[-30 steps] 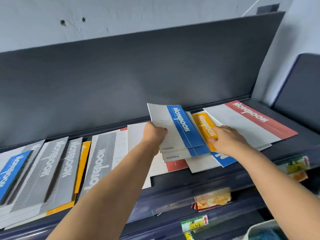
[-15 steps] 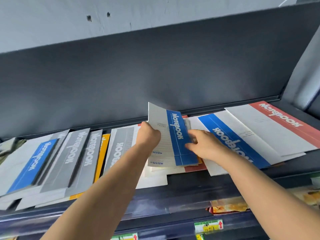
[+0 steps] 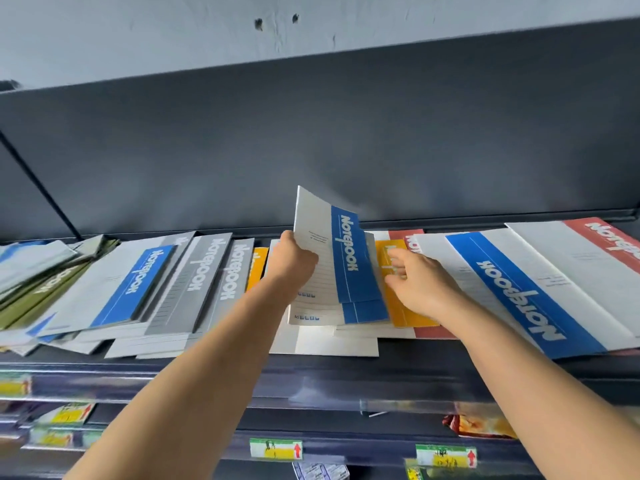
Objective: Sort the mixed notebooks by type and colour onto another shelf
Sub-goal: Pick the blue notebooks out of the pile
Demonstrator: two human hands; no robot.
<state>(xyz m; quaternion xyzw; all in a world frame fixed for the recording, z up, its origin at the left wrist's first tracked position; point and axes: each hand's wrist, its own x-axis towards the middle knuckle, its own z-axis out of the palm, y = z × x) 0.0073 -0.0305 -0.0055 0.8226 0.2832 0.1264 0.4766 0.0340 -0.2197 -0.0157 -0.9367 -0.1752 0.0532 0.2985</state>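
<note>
My left hand (image 3: 293, 263) grips a small stack of blue-banded notebooks (image 3: 349, 261) by its left edge and tilts it up off the shelf. My right hand (image 3: 419, 284) rests with spread fingers on a small yellow notebook (image 3: 405, 315) just right of that stack, holding nothing. Under both lie white and red-banded notebooks (image 3: 414, 237). A large blue-banded notebook (image 3: 512, 289) and a large red-banded notebook (image 3: 602, 244) lie to the right. Grey notebooks (image 3: 204, 271), another blue one (image 3: 138, 282) and green ones (image 3: 41, 289) overlap at the left.
The notebooks lie on a dark shelf (image 3: 450, 365) with a tall dark back panel (image 3: 311, 140). Lower shelf rails carry yellow-green price tags (image 3: 275, 448). A snack packet (image 3: 481, 426) pokes out at the lower right.
The view has shifted left. My left hand has tipped the blue stack more upright. My right hand has come off the stack and now lies on the yellow notebook.
</note>
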